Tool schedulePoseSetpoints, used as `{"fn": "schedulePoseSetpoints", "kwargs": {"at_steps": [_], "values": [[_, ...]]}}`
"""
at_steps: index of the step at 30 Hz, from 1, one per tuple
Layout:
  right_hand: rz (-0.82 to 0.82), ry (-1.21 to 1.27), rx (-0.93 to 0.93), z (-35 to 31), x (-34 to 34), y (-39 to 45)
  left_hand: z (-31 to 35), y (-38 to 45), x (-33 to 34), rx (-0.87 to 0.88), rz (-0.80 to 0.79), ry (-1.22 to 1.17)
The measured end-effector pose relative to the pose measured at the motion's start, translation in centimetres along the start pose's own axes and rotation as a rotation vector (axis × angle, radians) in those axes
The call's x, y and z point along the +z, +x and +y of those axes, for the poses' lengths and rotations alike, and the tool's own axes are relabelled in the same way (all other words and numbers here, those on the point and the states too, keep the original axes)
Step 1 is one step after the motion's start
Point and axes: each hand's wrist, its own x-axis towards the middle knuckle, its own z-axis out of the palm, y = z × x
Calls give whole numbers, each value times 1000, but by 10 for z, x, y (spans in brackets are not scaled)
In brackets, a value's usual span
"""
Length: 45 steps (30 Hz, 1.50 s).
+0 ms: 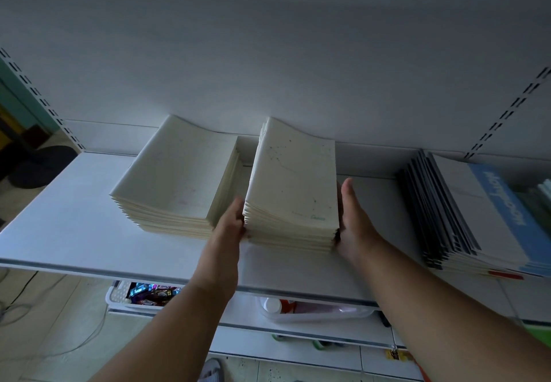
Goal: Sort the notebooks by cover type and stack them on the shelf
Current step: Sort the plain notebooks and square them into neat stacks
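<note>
Two stacks of cream-covered notebooks stand side by side on the white shelf [74,217]. The left cream stack [182,179] stands alone, untouched. The right cream stack [293,184] sits between my hands. My left hand [232,220] presses against its left side near the front corner. My right hand [353,217] lies flat against its right side, fingers straight and pointing toward the back wall. Further right lies a fanned pile of notebooks with grey and blue covers [471,217]; the top one has a blue band with white lettering.
The shelf's white back panel rises behind the stacks, with slotted uprights at both sides. On a lower shelf stand a white basket [119,301] of colourful packets and a clear tub [313,310]. Cables lie on the tiled floor at lower left.
</note>
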Motion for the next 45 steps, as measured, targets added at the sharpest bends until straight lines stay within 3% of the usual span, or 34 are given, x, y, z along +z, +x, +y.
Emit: {"fn": "schedulePoseSetpoints", "kwargs": {"at_steps": [3, 6, 9, 13, 21, 28, 31, 35, 40, 42, 45], "values": [[-9, -8, 13, 3, 1, 1, 8, 16, 5, -133, 105, -167], [14, -15, 3, 8, 4, 2, 3, 24, 7, -228, 92, -284], [21, 11, -7, 5, 8, -1, 3, 27, 7, -213, 106, -276], [-67, 70, 58, 0, 2, -1, 15, 32, 4, -188, -6, -174], [-69, 136, 112, -13, 8, 8, 62, 62, 4, -471, -46, -230], [-35, 168, 113, -11, 11, 9, 81, 72, 7, -604, -9, -45], [18, 160, 95, -7, 20, 11, 100, 71, 8, -511, 89, 158], [47, 172, 87, -7, 23, 10, 133, 71, -25, -161, 139, 501], [95, 175, 49, -6, 28, 7, 149, 70, -71, -51, 103, 212], [130, 152, 29, -7, 32, 5, 143, 74, -90, 44, 82, 393], [130, 142, 35, -7, 35, 6, 132, 84, -134, 154, 199, 879]]}}
